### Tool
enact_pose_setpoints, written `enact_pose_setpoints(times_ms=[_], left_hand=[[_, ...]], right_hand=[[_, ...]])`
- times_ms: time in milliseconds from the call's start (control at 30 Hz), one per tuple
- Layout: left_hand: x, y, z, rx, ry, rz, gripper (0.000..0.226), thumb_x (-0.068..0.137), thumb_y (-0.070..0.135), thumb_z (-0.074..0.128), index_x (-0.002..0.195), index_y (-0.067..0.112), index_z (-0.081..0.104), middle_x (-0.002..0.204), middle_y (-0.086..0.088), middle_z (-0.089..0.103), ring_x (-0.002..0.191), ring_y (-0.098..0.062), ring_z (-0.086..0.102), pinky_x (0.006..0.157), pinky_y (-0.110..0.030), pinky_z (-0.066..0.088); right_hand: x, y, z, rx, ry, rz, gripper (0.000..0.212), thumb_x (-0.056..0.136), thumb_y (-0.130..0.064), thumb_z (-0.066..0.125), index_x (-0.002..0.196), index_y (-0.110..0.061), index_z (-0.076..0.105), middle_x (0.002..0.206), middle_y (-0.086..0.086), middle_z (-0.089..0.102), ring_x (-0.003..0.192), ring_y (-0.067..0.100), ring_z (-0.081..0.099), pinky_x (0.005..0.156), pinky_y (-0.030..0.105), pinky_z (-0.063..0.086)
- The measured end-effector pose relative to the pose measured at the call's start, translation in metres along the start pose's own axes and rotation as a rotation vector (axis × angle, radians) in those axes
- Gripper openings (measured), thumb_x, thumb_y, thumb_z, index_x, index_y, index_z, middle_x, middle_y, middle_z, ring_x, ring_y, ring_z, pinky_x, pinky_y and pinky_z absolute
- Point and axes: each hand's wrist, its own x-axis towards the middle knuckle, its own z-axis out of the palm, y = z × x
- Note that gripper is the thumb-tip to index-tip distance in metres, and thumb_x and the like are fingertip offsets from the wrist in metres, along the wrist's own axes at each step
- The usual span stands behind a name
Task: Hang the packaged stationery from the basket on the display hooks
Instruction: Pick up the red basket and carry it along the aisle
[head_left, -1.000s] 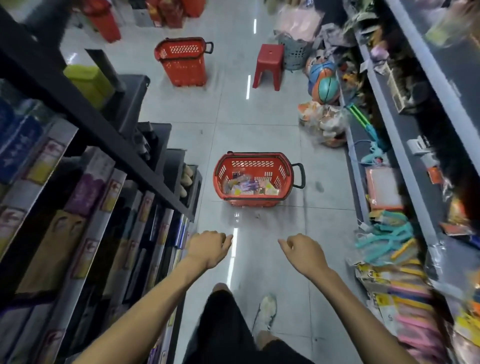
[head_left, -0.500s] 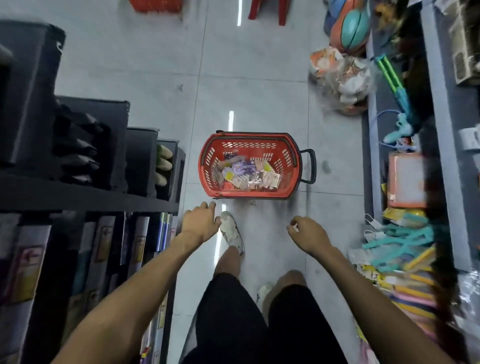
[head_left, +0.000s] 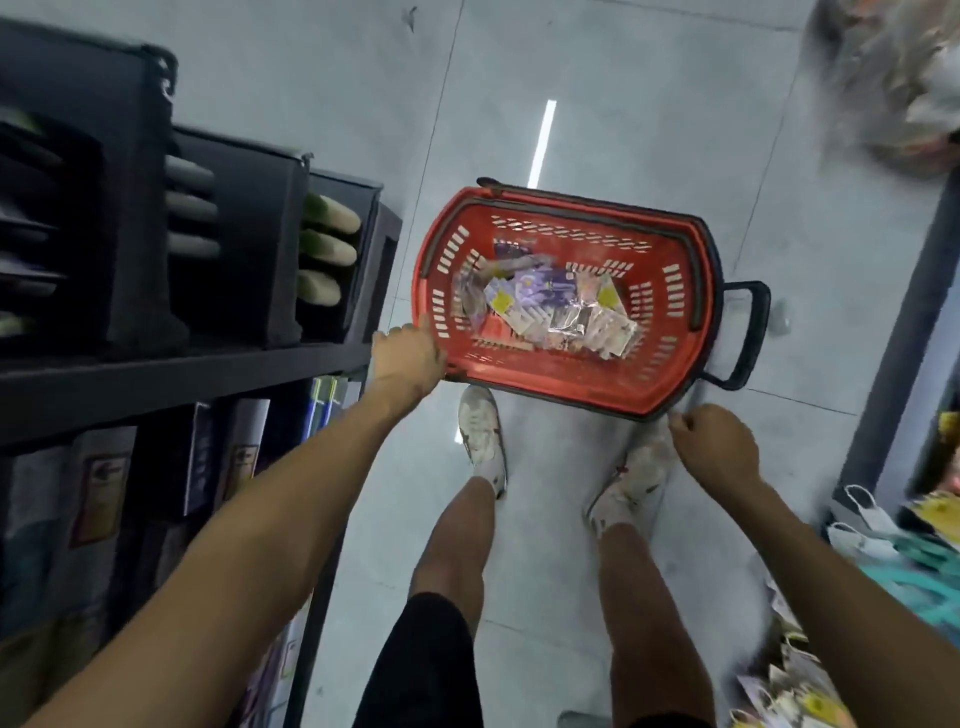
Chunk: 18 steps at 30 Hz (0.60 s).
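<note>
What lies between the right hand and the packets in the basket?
In the head view, only the basket's slotted red wall separates the right hand from the packets.

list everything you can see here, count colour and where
basket: one, red with dark handle, on the floor ahead of the feet
stationery packets: a pile, count unclear, purple, white, yellow, inside the basket
shelf unit: one, dark, left side
storage boxes: at least three, dark, on that shelf
bagged goods: blurred, top right
display goods: teal, yellow, lower right
shoes: two, white, just short of the basket
left hand: at the basket's near left corner
right hand: loosely curled, empty, by its near right corner
</note>
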Motion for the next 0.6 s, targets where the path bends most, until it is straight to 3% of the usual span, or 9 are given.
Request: enact_pose_setpoints(times_ms=[67, 133, 233, 300, 367, 500, 600], left_hand=[[0.03, 0.004, 0.015, -0.034, 0.038, -0.056, 0.051, 0.102, 0.035, 0.05, 0.143, 0.006, 0.041, 0.127, -0.02, 0.063, 0.115, -0.04, 0.062, 0.101, -0.052, 0.046], [0.055, 0.007, 0.028, -0.095, 0.075, -0.123, 0.066, 0.099, 0.032, 0.055, 0.155, 0.007, 0.03, 0.133, -0.021, 0.055, 0.121, -0.042, 0.057, 0.101, -0.057, 0.046], [0.083, 0.012, 0.05, -0.262, 0.138, -0.202, 0.07, 0.096, 0.025, 0.06, 0.156, 0.012, 0.027, 0.135, -0.021, 0.045, 0.118, -0.044, 0.057, 0.093, -0.059, 0.05], [0.093, 0.015, 0.067, -0.42, 0.216, -0.23, 0.062, 0.098, 0.018, 0.059, 0.153, 0.014, 0.03, 0.133, -0.021, 0.04, 0.103, -0.043, 0.063, 0.08, -0.05, 0.052], [0.096, 0.019, 0.082, -0.507, 0.301, -0.247, 0.062, 0.099, 0.013, 0.059, 0.153, 0.016, 0.03, 0.134, -0.02, 0.037, 0.09, -0.037, 0.064, 0.072, -0.039, 0.048], [0.094, 0.032, 0.103, -0.537, 0.401, -0.264, 0.071, 0.098, 0.017, 0.06, 0.159, 0.017, 0.023, 0.141, -0.02, 0.034, 0.097, -0.034, 0.061, 0.08, -0.045, 0.056], [0.102, 0.03, 0.101, -0.551, 0.424, -0.3, 0.069, 0.096, 0.019, 0.058, 0.157, 0.016, 0.027, 0.136, -0.022, 0.038, 0.083, -0.033, 0.056, 0.075, -0.05, 0.054]], right_hand=[[0.036, 0.009, 0.009, -0.009, 0.064, -0.047, 0.041, 0.102, -0.02, 0.054, 0.062, -0.008, 0.053, 0.074, 0.017, 0.056, 0.072, 0.04, 0.058, 0.062, 0.041, 0.045], [0.067, 0.013, 0.016, -0.058, 0.116, -0.08, 0.01, 0.093, -0.008, 0.055, 0.089, -0.002, 0.061, 0.098, 0.025, 0.057, 0.084, 0.045, 0.06, 0.068, 0.047, 0.051], [0.104, 0.009, 0.022, 0.042, 0.221, -0.052, 0.037, 0.09, -0.014, 0.054, 0.127, -0.01, 0.054, 0.121, 0.025, 0.05, 0.102, 0.047, 0.057, 0.079, 0.053, 0.054], [0.124, 0.004, 0.026, 0.18, 0.368, 0.012, 0.054, 0.091, -0.023, 0.053, 0.144, -0.02, 0.043, 0.133, 0.022, 0.047, 0.117, 0.045, 0.054, 0.09, 0.055, 0.053], [0.142, -0.001, 0.034, 0.343, 0.439, 0.111, 0.07, 0.092, -0.028, 0.056, 0.156, -0.019, 0.03, 0.145, 0.021, 0.045, 0.129, 0.043, 0.05, 0.102, 0.052, 0.047], [0.155, -0.008, 0.059, 0.504, 0.418, 0.191, 0.071, 0.09, -0.03, 0.065, 0.15, -0.013, 0.033, 0.136, 0.015, 0.061, 0.119, 0.038, 0.063, 0.099, 0.047, 0.05], [0.164, -0.004, 0.063, 0.445, 0.458, 0.202, 0.068, 0.083, -0.036, 0.071, 0.136, -0.011, 0.038, 0.124, 0.014, 0.067, 0.107, 0.038, 0.067, 0.088, 0.047, 0.053]])
